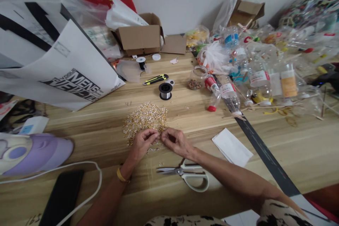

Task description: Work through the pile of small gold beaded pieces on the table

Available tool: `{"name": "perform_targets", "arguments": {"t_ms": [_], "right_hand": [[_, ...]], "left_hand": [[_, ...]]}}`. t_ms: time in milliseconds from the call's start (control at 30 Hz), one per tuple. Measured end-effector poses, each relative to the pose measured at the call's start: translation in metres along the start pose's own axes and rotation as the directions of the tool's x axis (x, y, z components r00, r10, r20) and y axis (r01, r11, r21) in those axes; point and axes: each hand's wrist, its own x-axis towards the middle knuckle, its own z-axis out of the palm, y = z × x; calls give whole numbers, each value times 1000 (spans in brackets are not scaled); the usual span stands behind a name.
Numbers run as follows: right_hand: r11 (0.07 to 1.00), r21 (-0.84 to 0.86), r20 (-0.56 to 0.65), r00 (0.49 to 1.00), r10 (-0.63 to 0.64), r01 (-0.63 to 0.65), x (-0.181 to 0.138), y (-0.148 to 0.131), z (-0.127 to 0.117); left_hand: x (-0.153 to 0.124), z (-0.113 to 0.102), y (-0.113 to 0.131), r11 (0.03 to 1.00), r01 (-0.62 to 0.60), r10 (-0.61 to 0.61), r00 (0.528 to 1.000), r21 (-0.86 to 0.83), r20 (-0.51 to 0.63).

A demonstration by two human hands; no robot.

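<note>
Left hand [142, 142] and right hand [176, 141] pinching tiny gold beaded piece together beside bead pile [145, 118]; scissors [185, 176] near on surface [291, 148].

Whatever the left hand [142, 142] and right hand [176, 141] pinch between their fingertips, just at the near edge of the bead pile [145, 117], is too small to make out; the beads themselves blur into a golden mass. Well right of the pile, the bottles [261, 77] and clutter smear together, and the right edge cuts them off. Left of the pile, the mask [31, 152] and bag [53, 67] run off the left edge. Nearer than the pile, the phone [62, 197] is cut by the bottom edge.
</note>
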Motion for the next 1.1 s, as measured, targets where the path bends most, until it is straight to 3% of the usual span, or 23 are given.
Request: {"name": "perform_targets", "arguments": {"t_ms": [400, 1100], "right_hand": [[1000, 2, -8, 1000, 4, -4, 1, 0, 1], [1000, -18, -5, 1000, 11, -11, 2, -2, 0]], "left_hand": [[-2, 0, 3, 998, -60, 59, 998, 31, 35], [-5, -1, 12, 999, -36, 34, 999, 29, 38]]}}
